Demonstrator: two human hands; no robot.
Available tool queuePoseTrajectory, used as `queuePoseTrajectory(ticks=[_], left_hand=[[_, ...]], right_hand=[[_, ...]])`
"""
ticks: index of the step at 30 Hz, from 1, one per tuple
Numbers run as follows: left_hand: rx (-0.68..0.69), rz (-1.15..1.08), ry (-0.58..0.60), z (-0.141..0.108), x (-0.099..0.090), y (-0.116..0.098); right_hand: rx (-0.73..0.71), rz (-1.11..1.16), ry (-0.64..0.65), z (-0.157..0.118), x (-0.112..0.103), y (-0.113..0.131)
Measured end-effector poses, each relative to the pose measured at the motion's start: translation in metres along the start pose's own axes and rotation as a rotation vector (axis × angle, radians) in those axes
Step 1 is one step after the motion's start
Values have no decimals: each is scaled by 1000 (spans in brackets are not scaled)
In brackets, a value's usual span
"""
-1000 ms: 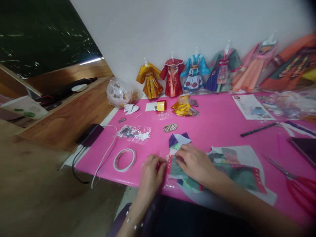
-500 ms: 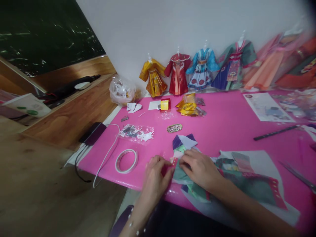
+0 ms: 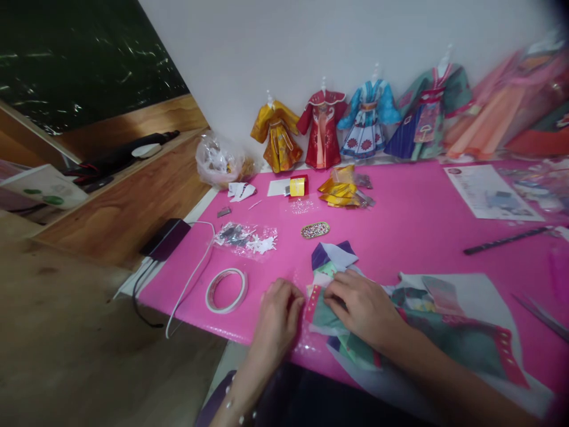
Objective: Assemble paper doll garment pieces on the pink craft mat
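The left hand (image 3: 278, 313) has slid a little closer to the red strip (image 3: 312, 303) and now pinches its near edge with bent fingers. The right hand (image 3: 362, 308) stays flat and open, pressing the folded paper dress (image 3: 331, 317) onto the near side of the pink counter (image 3: 400, 225). The strip looks almost lined up. The tape roll (image 3: 226, 289) lies left, untouched.
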State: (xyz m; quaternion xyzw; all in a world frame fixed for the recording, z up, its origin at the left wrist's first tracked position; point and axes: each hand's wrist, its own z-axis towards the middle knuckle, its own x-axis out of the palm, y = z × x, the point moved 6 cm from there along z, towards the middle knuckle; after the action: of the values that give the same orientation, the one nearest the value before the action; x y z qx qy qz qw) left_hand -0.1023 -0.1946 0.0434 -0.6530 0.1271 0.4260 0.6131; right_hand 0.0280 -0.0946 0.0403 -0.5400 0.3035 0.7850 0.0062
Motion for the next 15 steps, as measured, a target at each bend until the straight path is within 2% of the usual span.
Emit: queuePoseTrajectory(ticks=[5, 8, 12, 14, 15], left_hand=[[-30, -82, -14, -4, -6, -1], [-28, -60, -66, -4, -13, -4], [-49, 59, -201, -13, -40, 2], [-67, 157, -193, -27, -56, 10], [-93, 198, -148, -37, -62, 16]], right_hand=[[-3, -10, -12, -1, -1, 1], [-17, -9, -21, -1, -2, 1], [-19, 9, -36, 0, -3, -1], [-20, 13, -43, 0, -3, -1], [-17, 15, -48, -1, -3, -1]])
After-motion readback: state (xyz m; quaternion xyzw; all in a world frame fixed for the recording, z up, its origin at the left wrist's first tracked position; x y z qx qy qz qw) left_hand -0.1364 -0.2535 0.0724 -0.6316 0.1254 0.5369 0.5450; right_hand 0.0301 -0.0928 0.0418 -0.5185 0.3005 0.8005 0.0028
